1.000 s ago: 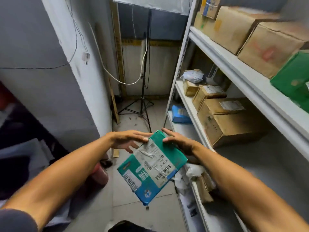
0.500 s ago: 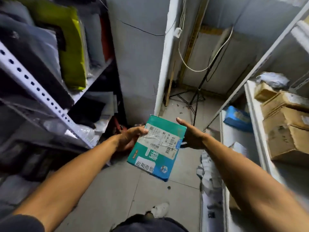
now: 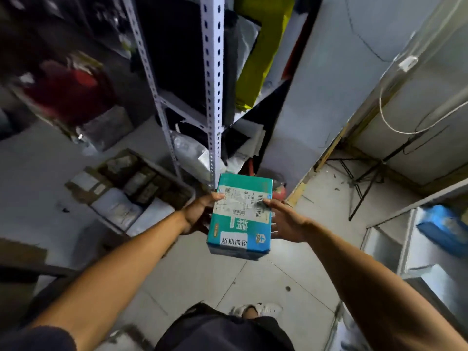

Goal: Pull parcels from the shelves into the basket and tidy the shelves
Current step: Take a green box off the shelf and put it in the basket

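Observation:
A teal box (image 3: 239, 230) with a white shipping label hangs in mid-air over the floor, held between both hands. My left hand (image 3: 198, 214) grips its left side, thumb on the label's edge. My right hand (image 3: 287, 221) holds the right side, thumb lying on the barcode. Down to the left stands a grey basket (image 3: 174, 174) on the floor, with several brown and white parcels inside. The box is to the right of the basket, apart from it.
A perforated metal shelf post (image 3: 212, 97) rises just behind the box, with dark bags and a yellow-green bag (image 3: 263, 54) on the rack. At right, a white shelf holds a blue parcel (image 3: 443, 230). A tripod (image 3: 362, 181) stands on the tiled floor.
The view has swung left from the right-hand shelves toward the rack, and the basket has come into sight. Both hands have kept the teal box, now turned nearly square to me.

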{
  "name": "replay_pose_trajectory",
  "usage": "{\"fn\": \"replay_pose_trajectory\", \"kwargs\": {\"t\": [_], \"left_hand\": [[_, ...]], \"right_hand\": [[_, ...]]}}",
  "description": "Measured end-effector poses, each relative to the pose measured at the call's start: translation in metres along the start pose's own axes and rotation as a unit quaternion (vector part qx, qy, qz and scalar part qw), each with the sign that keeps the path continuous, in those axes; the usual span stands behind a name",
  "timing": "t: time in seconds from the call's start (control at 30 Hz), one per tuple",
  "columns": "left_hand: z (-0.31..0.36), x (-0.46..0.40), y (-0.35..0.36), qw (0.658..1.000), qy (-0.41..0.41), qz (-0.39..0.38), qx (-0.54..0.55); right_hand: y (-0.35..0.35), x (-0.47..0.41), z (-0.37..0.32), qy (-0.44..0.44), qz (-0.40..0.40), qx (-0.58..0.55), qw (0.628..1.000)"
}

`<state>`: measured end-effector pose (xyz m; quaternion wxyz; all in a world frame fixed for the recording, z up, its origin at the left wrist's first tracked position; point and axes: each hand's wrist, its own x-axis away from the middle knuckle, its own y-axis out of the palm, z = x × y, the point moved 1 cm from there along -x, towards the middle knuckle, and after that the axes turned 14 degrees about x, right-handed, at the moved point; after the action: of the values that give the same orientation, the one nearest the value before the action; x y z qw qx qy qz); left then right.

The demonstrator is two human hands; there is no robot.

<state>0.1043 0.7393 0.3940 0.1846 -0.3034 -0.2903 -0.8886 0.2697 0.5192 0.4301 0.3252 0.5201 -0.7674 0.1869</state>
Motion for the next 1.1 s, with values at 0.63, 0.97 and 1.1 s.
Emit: {"fn": "replay_pose_trajectory", "kwargs": {"t": [0.63, 0.97, 1.1], "left_hand": [[-0.005, 0.076, -0.17, 0.954, 0.061, 0.226, 0.19], [0.048, 0.048, -0.273, 0.949, 0.041, 0.254, 0.182], [0.061, 0.031, -0.312, 0.948, 0.022, 0.244, 0.202]], "right_hand": [[0.163, -0.177, -0.08, 0.065, -0.104, 0.129, 0.984], [0.215, -0.312, -0.139, 0.115, -0.131, 0.152, 0.973], [0.233, -0.35, -0.153, 0.132, -0.132, 0.168, 0.968]]}}
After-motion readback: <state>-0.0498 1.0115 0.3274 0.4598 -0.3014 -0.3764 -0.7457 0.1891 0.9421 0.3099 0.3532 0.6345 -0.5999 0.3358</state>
